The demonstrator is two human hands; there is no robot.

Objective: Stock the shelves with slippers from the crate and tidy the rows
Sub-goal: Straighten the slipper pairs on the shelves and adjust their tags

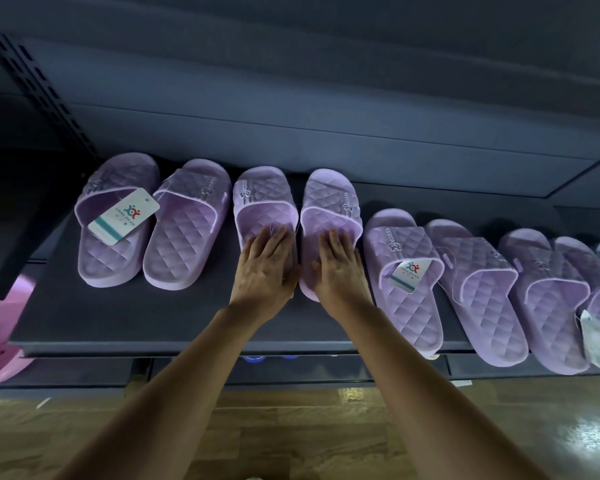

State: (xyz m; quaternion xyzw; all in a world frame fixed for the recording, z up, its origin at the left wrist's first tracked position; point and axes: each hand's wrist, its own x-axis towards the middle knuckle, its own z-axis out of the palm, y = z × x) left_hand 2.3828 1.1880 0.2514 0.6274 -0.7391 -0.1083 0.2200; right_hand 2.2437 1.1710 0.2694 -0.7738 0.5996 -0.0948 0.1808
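Shelf (118,323): left hand (265,268), right hand (340,268) flat on slippers (326,199).

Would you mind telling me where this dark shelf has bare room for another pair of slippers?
Bare room lies along the front strip of the dark shelf, between the heels of the tagged lilac quilted slipper and its mate and the front edge. Right of the right hand it is crowded: lilac slippers overlap and overhang the edge.
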